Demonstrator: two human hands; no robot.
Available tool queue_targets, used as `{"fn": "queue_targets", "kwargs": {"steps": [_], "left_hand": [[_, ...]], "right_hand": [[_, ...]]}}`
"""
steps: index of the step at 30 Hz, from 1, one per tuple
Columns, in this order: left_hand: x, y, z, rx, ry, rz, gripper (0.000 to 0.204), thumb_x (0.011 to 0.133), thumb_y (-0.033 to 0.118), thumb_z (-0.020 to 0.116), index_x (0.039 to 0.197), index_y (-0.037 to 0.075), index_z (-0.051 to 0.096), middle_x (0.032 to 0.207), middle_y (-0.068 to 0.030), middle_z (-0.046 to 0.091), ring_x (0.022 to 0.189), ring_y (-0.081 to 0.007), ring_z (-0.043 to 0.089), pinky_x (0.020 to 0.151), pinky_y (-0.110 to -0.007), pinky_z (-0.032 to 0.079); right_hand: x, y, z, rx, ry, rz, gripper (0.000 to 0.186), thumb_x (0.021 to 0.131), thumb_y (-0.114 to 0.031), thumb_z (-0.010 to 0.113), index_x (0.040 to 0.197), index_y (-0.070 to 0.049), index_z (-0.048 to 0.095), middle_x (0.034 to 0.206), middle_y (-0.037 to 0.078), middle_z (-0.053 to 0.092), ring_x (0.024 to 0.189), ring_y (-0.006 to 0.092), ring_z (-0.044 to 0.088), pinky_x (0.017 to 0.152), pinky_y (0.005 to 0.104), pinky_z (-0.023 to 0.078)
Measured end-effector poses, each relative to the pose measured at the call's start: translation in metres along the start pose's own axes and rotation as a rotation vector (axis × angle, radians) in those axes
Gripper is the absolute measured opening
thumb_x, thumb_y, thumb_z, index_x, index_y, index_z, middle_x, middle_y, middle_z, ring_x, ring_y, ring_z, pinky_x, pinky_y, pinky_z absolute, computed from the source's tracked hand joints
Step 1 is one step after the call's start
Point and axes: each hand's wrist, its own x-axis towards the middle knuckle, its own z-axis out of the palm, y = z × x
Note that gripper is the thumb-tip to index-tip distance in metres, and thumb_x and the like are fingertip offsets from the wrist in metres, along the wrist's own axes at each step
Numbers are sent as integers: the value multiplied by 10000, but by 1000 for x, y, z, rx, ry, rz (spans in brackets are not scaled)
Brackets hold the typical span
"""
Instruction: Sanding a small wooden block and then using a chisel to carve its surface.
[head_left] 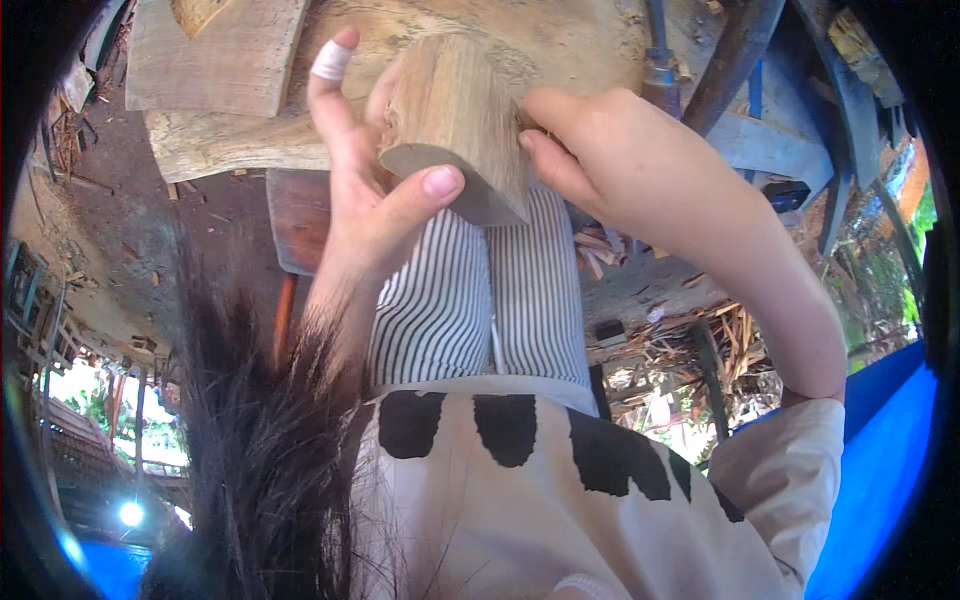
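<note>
A pale wooden block (450,110) with a rounded side and a flat end is held above my lap, tilted over the edge of a wooden bench top (230,145). My left hand (365,195) grips its left side, thumb across the near end. A white wrap circles one raised fingertip of that hand. At the block's right side, my right hand (610,145) is closed, thumb and forefinger pinched against the wood. Whatever lies between those fingers, if anything, is hidden.
A wooden board (215,60) lies on the bench at the far left. Long-bladed tools (735,65) lie at the far right, beside a chisel-like tool (660,75). A wooden-handled tool (298,225) with a broad flat head stands left of my legs. Wood scraps (735,345) litter the ground.
</note>
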Motion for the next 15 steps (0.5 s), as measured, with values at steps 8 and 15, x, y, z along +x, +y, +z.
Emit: {"fn": "queue_targets", "kwargs": {"steps": [8,15], "left_hand": [[-33,-15,-9,-62,90,-32,1185,760,368,815,1523,209,-78,1417,-287,385,1295,-362,460,1069,-492,405],[-53,-16,10,-158,166,-221,972,870,543,636,1542,236,6,1464,-288,338,1301,-410,452,1054,-523,416]], "right_hand": [[-6,-15,30,64,-43,54,151,902,-150,584,882,-2,561,762,188,638,720,392,636,655,466,522],[-16,-9,54,240,-199,60,155,896,-146,587,879,7,571,783,180,648,751,398,640,679,476,520]]}}
